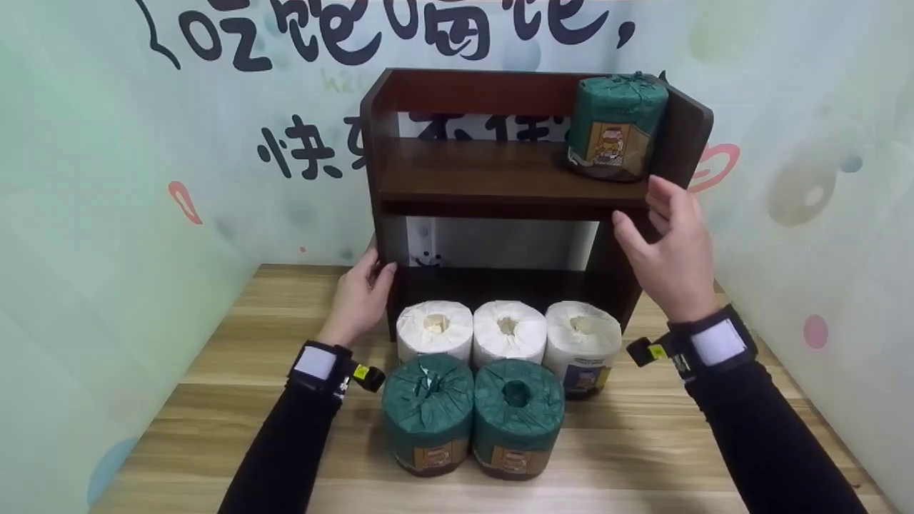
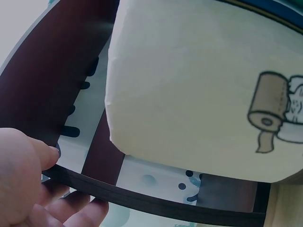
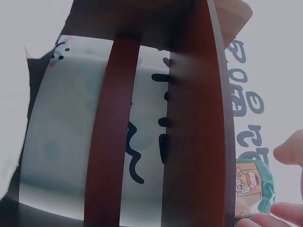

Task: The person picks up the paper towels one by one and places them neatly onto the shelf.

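Note:
A dark brown two-tier shelf (image 1: pixel 493 175) stands on the wooden table. One green-wrapped roll (image 1: pixel 620 128) is upright at the right end of its upper board. My left hand (image 1: pixel 360 296) holds the shelf's left side panel low down; in the left wrist view the fingers (image 2: pixel 87 208) and thumb curl round the panel's dark edge (image 2: pixel 156 203). My right hand (image 1: pixel 675 250) is raised beside the shelf's right side, just below the green roll, fingers loosely bent and apart, holding nothing. In the right wrist view the green roll (image 3: pixel 253 187) appears next to the fingertips.
Three white rolls (image 1: pixel 509 332) stand in a row before the lower shelf. Two green rolls (image 1: pixel 518 417) stand side by side in front of them, nearer me. Behind the shelf is a pale wall sheet (image 1: pixel 300 93) with black writing.

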A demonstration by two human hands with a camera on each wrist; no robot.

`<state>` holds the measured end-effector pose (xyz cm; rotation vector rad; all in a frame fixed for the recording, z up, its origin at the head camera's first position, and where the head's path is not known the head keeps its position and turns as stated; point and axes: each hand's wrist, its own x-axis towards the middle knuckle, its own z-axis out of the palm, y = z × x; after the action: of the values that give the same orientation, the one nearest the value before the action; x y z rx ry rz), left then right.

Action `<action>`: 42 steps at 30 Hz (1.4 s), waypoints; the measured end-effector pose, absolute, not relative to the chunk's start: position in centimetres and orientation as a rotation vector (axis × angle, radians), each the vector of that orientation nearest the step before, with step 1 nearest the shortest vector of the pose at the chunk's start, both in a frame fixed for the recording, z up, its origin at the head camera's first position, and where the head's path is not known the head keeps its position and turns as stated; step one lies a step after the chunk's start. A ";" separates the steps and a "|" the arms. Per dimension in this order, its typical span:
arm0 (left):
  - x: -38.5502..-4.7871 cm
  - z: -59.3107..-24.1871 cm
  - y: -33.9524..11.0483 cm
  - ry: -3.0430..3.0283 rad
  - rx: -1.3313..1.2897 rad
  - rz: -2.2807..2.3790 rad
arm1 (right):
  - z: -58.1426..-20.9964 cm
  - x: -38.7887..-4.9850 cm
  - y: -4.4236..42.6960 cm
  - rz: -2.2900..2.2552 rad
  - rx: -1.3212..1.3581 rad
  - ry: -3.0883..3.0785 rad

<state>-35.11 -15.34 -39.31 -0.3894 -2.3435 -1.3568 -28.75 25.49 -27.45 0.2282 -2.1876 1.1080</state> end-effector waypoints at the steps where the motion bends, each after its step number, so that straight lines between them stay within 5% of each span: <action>1: -35.1 -39.3 -15.4 -2.347 -0.388 -1.356 | -27.7 -28.6 25.5 1.113 0.231 -2.189; 42: -34.9 -39.2 -15.5 -2.322 -0.408 -1.355 | -40.1 -19.8 23.5 1.157 0.652 -2.268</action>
<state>-34.89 -15.46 -39.18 -0.4076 -2.3222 -1.3554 -19.77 23.52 -40.09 0.6518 -2.2682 1.1575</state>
